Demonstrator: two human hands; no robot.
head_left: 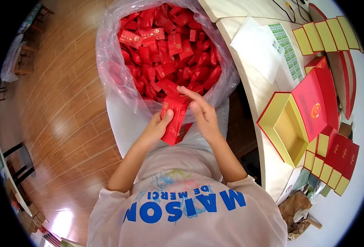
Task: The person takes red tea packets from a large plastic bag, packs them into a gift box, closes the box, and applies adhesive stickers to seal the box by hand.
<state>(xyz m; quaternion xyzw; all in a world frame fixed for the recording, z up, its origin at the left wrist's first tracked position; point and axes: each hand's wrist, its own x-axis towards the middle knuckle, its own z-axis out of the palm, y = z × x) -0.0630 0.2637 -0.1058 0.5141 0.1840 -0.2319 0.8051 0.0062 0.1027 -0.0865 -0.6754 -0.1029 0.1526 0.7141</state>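
My left hand (156, 126) is closed around several small red packets (175, 115), held together as a stack with the thumb on the front. My right hand (203, 114) is beside the stack's upper right edge. Its index finger reaches over the top and the thumb is apart from it; the other fingers are partly hidden. Just beyond both hands, a clear plastic bag (108, 70) stands open, filled with many more red packets (161, 51) with gold print on some.
To the right is a pale table (254, 96). On it are an open red box with a yellow inside (287, 127), stacked red boxes (338, 158), white paper (256, 47), a green label sheet (287, 51) and crumpled brown paper (295, 212). Wooden floor (66, 103) lies left.
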